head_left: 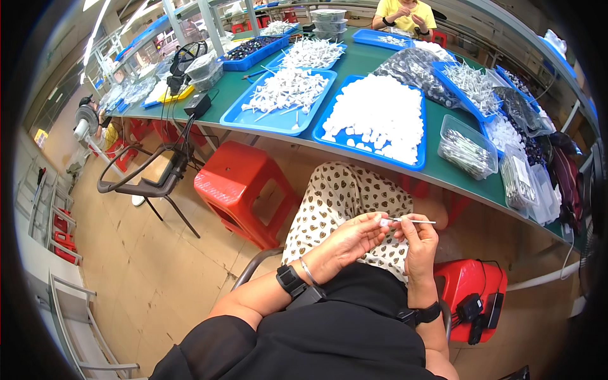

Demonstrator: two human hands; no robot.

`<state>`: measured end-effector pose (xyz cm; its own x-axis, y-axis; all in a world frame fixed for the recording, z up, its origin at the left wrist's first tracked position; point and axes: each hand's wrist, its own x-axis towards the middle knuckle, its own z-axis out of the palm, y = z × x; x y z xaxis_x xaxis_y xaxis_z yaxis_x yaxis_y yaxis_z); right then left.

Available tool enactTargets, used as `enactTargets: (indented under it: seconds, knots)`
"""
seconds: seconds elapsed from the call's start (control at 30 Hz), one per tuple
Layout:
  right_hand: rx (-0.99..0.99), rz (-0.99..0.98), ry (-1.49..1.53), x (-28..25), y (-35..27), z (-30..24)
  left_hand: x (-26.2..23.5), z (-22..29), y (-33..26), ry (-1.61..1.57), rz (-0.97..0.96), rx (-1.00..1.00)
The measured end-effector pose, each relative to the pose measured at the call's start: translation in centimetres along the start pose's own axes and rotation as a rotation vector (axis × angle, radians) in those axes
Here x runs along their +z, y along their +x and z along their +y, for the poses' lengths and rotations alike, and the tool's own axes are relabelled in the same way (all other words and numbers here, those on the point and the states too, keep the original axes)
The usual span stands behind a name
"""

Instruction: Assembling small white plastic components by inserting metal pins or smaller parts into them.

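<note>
Above my lap, my left hand (356,239) pinches a small white plastic piece (384,222) between thumb and fingers. My right hand (419,244) is closed on a thin rod (424,221), pale at its outer end and darker toward the white piece. The two parts meet end to end or nearly so; fingers hide whether they are joined. Beyond my hands, a blue tray (408,166) on the green table holds a heap of small white pieces (377,111). Left of it, another blue tray (235,118) carries white stemmed parts (288,88).
A clear box of thin rods (467,149) stands near the table's (437,171) right front edge. Red stools (237,187) flank my seat, the right one bearing black devices (472,308). A dark-framed chair (158,180) is farther left. Another person (405,14) in yellow works across the table.
</note>
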<state>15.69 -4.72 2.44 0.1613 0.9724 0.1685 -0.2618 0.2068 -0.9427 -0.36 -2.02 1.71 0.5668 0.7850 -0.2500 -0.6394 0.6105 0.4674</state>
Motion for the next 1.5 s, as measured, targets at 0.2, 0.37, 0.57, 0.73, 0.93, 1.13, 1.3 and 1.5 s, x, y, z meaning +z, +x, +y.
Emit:
enactTargets:
  seconds: [0.2,0.37,0.57,0.73,0.93,1.13,1.3,1.5]
  knots:
    - [-0.023,0.008,-0.021,0.22,-0.08,-0.02,-0.09,0.45,0.10,0.020,-0.020,0.048]
    - [-0.067,0.013,-0.079,0.45,-0.26,-0.10,-0.07,0.49,-0.17,0.029,-0.031,0.020]
    - [-0.083,-0.015,-0.148,0.28,-0.41,-0.24,0.18,0.40,-0.19,0.066,-0.016,0.041]
    - [-0.142,-0.024,-0.226,0.26,-0.47,0.01,-0.10,0.33,-0.22,0.062,-0.001,0.033]
    - [-0.193,-0.009,-0.313,0.57,-0.47,-0.14,-0.07,0.34,-0.27,0.070,0.018,0.031]
    - [-0.290,-0.033,-0.459,0.48,-0.44,-0.14,0.03,0.26,-0.32,0.075,0.025,0.043]
    - [-0.380,-0.045,-0.582,0.71,-0.48,-0.64,-0.29,0.05,-0.19,0.039,0.016,0.061]
    - [-0.479,-0.052,-0.667,0.83,-0.46,-0.69,-0.73,-0.24,0.01,-0.038,0.026,0.059]
